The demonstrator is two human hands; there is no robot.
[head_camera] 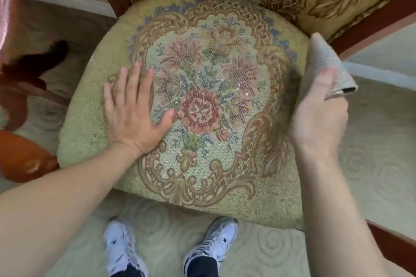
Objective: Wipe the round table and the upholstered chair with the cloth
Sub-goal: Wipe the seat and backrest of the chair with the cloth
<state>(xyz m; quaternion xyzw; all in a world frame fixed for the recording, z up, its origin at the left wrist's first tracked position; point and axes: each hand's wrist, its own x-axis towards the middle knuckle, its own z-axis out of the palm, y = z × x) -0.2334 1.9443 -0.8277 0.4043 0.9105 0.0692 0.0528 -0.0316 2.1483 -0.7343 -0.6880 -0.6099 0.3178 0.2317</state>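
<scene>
The upholstered chair [225, 177] fills the middle of the head view, with a pale green seat woven with red flowers and a tapestry backrest at the top. My left hand [132, 108] lies flat on the left half of the seat, fingers spread, holding nothing. My right hand [319, 114] hovers at the seat's right edge, blurred, and grips a folded grey-beige cloth [324, 60] that sticks up and away from the fingers. The top of the round table is not in view.
A red-brown carved wooden leg and foot [20, 159] stand at the far left. The chair's wooden frame [371, 29] runs along the upper right. My white sneakers [171, 247] stand on pale swirl-patterned carpet in front of the seat.
</scene>
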